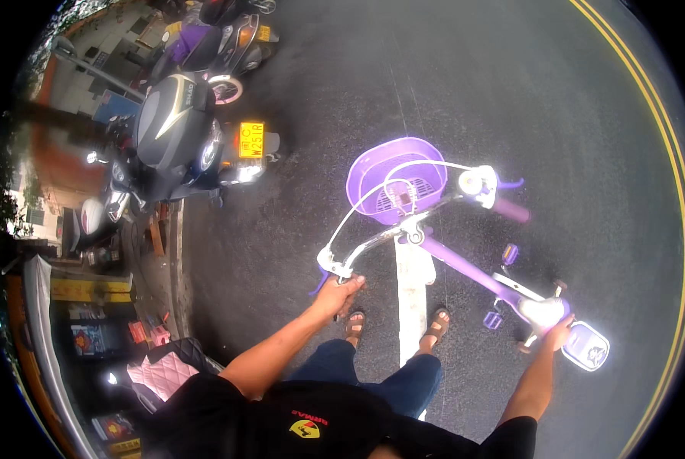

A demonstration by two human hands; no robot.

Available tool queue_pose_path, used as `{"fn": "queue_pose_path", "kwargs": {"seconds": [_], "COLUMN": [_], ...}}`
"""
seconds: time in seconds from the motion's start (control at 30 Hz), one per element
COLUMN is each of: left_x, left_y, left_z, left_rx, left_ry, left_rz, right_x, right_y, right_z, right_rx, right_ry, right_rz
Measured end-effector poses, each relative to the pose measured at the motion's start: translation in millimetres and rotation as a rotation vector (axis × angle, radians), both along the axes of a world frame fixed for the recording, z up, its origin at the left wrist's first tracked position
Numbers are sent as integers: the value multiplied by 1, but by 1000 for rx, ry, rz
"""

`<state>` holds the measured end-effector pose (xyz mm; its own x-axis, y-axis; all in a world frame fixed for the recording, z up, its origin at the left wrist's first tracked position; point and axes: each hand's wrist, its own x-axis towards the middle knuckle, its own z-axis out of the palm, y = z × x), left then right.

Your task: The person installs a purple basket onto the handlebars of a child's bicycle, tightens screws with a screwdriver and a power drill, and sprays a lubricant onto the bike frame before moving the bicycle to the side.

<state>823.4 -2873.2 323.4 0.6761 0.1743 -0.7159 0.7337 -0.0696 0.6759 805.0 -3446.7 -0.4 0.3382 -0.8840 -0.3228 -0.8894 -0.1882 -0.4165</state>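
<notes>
A small purple metal child's bicycle (465, 260) stands before the person, its round purple plastic basket (392, 180) in front; dark parked scooters (174, 130) stand left.

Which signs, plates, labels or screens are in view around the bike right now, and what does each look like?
Number plate: rear of the parked dark scooter, upper left; yellow rectangle, dark characters.
Yellow signboard: shopfront at left edge; long horizontal strip.
Poster: below that strip; dark blue panel with a picture.
Shirt emblem: person's black shirt, bottom centre; yellow shield shape.
Seat-back panel: behind the purple bicycle's saddle, by the right hand; rounded, white and purple.
</notes>
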Motion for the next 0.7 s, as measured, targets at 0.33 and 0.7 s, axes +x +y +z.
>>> {"fn": "queue_pose_path", "kwargs": {"seconds": [0.33,0.7], "left_x": [127,420], "left_y": [101,227], "left_z": [-8,-43], "left_rx": [75,-16], "left_ry": [-31,-148], "left_rz": [-310,-455], "right_x": [47,260], "right_y": [102,344], "right_z": [41,116], "right_rx": [-11,224], "right_ry": [63,166], "right_rz": [-27,477]}}
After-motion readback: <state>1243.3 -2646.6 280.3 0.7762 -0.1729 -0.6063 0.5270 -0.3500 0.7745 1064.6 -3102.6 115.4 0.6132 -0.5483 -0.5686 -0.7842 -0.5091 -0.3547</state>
